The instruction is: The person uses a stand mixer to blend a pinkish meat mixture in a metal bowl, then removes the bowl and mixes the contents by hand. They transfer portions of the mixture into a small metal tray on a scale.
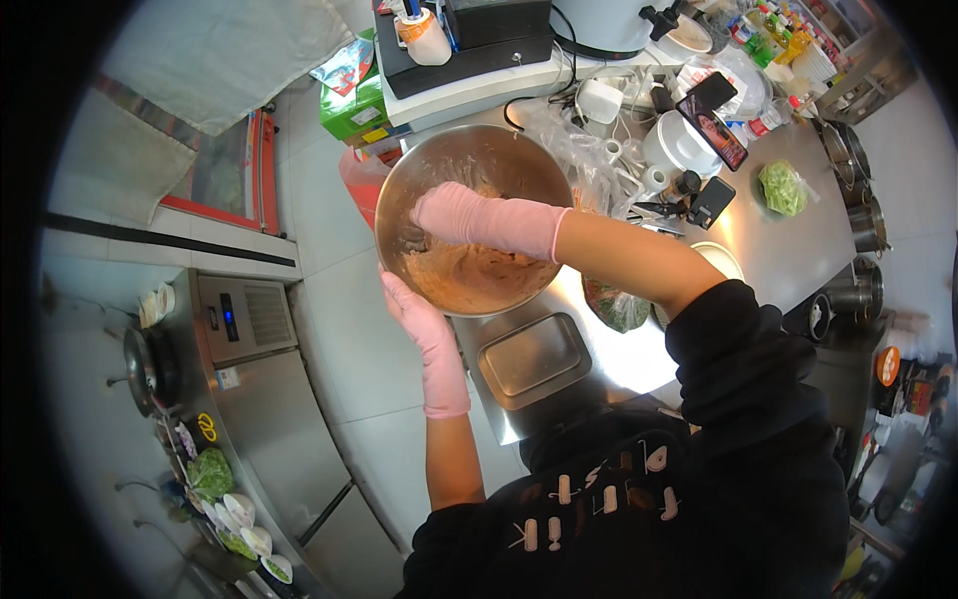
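Note:
A large stainless steel mixing bowl [389, 202] holds a pinkish-brown, pasty mixture [479, 281], with smears up its inner wall. In a pink glove, my left hand [412, 303] rests against the outside of the bowl at its near left rim. My right hand [441, 213], gloved in pink too, reaches down inside the bowl at the left edge of the mixture; its fingers are mostly hidden, so whether it grips any of the mixture does not show. Nearer to me, a shallow rectangular metal tray [535, 359] lies on the steel table [486, 419].
Right of the bowl are plastic bags [580, 150], a white tub [677, 146], a propped phone [715, 131], a spice jar [682, 185] and a bagged lettuce [782, 187]. Bagged greens [625, 311] lie under my right arm. A black cash drawer [486, 64] stands beyond the bowl.

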